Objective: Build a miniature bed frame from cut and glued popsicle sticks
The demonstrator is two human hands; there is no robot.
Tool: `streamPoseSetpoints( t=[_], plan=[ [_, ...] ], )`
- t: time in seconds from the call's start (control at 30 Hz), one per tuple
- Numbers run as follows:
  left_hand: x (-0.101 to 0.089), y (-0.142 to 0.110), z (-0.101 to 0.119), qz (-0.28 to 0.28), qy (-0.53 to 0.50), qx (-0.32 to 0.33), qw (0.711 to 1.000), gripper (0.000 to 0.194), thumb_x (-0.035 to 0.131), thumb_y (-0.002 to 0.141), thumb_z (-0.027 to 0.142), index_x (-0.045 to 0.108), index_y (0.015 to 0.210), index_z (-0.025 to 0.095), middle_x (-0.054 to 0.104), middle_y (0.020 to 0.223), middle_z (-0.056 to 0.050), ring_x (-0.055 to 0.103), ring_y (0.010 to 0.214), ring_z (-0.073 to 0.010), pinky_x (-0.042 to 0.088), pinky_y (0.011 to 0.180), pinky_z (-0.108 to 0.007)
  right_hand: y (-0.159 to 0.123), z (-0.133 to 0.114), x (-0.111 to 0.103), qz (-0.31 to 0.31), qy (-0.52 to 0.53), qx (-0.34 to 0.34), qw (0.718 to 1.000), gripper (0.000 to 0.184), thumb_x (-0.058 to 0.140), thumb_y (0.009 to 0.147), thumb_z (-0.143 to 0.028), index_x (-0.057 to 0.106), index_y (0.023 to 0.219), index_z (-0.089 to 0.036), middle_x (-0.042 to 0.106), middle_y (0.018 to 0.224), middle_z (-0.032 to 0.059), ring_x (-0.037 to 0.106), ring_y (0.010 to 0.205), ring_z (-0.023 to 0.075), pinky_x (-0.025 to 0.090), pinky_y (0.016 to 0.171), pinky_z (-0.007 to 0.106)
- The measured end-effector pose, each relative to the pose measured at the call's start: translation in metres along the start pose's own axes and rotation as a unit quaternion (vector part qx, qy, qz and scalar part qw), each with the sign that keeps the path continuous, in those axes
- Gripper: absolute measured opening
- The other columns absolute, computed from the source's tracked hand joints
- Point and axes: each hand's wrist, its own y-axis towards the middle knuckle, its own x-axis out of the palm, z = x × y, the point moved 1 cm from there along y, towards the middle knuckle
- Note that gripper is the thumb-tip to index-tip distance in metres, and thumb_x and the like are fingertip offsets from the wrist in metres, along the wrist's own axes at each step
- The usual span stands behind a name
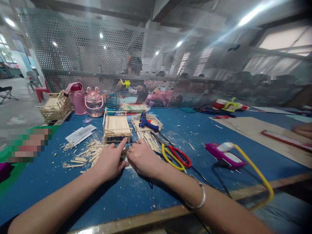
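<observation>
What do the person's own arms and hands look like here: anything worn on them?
Both forearms are bare, with no sleeves or gloves in view. The right wrist carries a thin silver bangle. The left hand and right hand show no rings or markings that can be made out.

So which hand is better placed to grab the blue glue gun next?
Probably the right hand. The blue glue gun lies just beyond it on the blue table, nearly straight ahead. The left hand sits nearer the small stick frame and would need to cross over.

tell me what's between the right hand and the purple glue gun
Scissors with red and yellow handles lie between the right hand and the purple glue gun, seen in the head view.
</observation>
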Motion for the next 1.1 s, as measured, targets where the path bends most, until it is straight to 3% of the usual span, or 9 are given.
streamPoseSetpoints(
  t=[0.2,0.3,0.5,0.57,0.67,0.8,0.87,0.97,1.1],
  plan=[
    [0.002,-0.001,-0.005,0.02,-0.027,0.003,0.999,0.068,0.061,0.075,0.038,0.037,0.136,0.018,0.064,0.094,-0.013,0.06,0.088,-0.0274,0.046,0.074,-0.035,-0.005,0.01,0.001,0.056,0.135,0.024,0.989,0.014,0.05,0.08,-0.017,0.062,0.073,-0.016,0.065,0.074,0.0057,0.054,0.071,0.0169,0.03,0.064,0.031],
    [-0.005,-0.002,-0.011,0.103,-0.088,0.01,0.991,0.049,0.056,0.08,0.03,0.047,0.127,0.019,0.065,0.095,-0.01,0.059,0.088,-0.0228,0.046,0.076,-0.033,-0.008,0.019,0.0,0.13,0.307,0.103,0.937,0.011,0.05,0.077,-0.018,0.059,0.07,-0.016,0.062,0.068,0.0034,0.054,0.066,0.0149,0.036,0.062,0.028],
    [-0.027,-0.002,-0.024,0.327,-0.098,0.031,0.939,0.021,0.052,0.084,0.024,0.059,0.102,0.016,0.065,0.08,-0.005,0.056,0.08,-0.0195,0.045,0.076,-0.035,-0.005,0.032,0.005,0.141,0.73,0.277,0.609,0.019,0.06,0.063,-0.026,0.043,0.069,-0.02,0.061,0.063,-0.0012,0.053,0.051,0.009,0.038,0.048,0.021],
    [-0.032,0.001,-0.025,0.334,-0.069,0.04,0.939,0.018,0.051,0.084,0.024,0.06,0.098,0.016,0.065,0.082,-0.006,0.056,0.08,-0.0198,0.045,0.076,-0.036,-0.002,0.04,0.004,0.146,0.761,0.291,0.562,0.02,0.057,0.061,-0.021,0.041,0.073,-0.021,0.056,0.059,-0.0051,0.044,0.043,0.0062,0.033,0.042,0.019],
    [-0.038,0.009,-0.025,0.331,-0.009,0.046,0.942,0.026,0.053,0.082,0.023,0.056,0.108,0.019,0.064,0.104,-0.008,0.053,0.099,-0.0237,0.039,0.09,-0.043,0.005,0.058,-0.004,0.147,0.727,0.287,0.606,0.011,0.045,0.063,-0.018,0.043,0.074,-0.021,0.039,0.05,-0.0082,0.028,0.038,0.0059,0.026,0.038,0.02],
    [-0.037,0.021,-0.026,0.31,0.044,0.002,0.95,0.061,0.06,0.077,0.025,0.034,0.133,0.022,0.038,0.141,-0.011,0.026,0.131,-0.0318,0.017,0.105,-0.057,0.021,0.077,-0.023,0.2,0.464,0.206,0.838,0.014,0.048,0.065,-0.021,0.05,0.079,-0.02,0.044,0.063,-0.0023,0.04,0.055,0.0112,0.035,0.052,0.026],
    [-0.032,0.025,-0.028,0.293,0.067,-0.004,0.954,0.059,0.061,0.077,0.025,0.037,0.131,0.024,0.029,0.146,-0.011,0.017,0.135,-0.0339,0.012,0.104,-0.062,0.031,0.079,-0.027,0.161,0.322,0.132,0.924,0.029,0.058,0.061,-0.022,0.054,0.089,-0.018,0.052,0.079,0.0027,0.045,0.07,0.0154,0.039,0.064,0.03],
    [-0.025,0.029,-0.034,0.265,0.099,0.0,0.959,0.036,0.059,0.078,0.024,0.054,0.114,0.023,0.028,0.147,-0.011,0.014,0.136,-0.0369,0.013,0.101,-0.067,0.045,0.08,-0.021,0.063,0.246,0.061,0.965,0.024,0.061,0.063,-0.022,0.058,0.085,-0.016,0.056,0.085,0.0061,0.049,0.077,0.018,0.04,0.07,0.031],
    [-0.025,0.033,-0.045,0.224,0.096,0.026,0.97,0.018,0.059,0.078,0.021,0.062,0.095,0.018,0.032,0.144,-0.014,0.025,0.131,-0.0383,0.026,0.099,-0.063,0.05,0.082,-0.011,0.011,0.282,0.063,0.957,0.007,0.055,0.071,-0.018,0.059,0.076,-0.015,0.058,0.077,0.0054,0.051,0.073,0.0161,0.04,0.067,0.029]
  ],
)
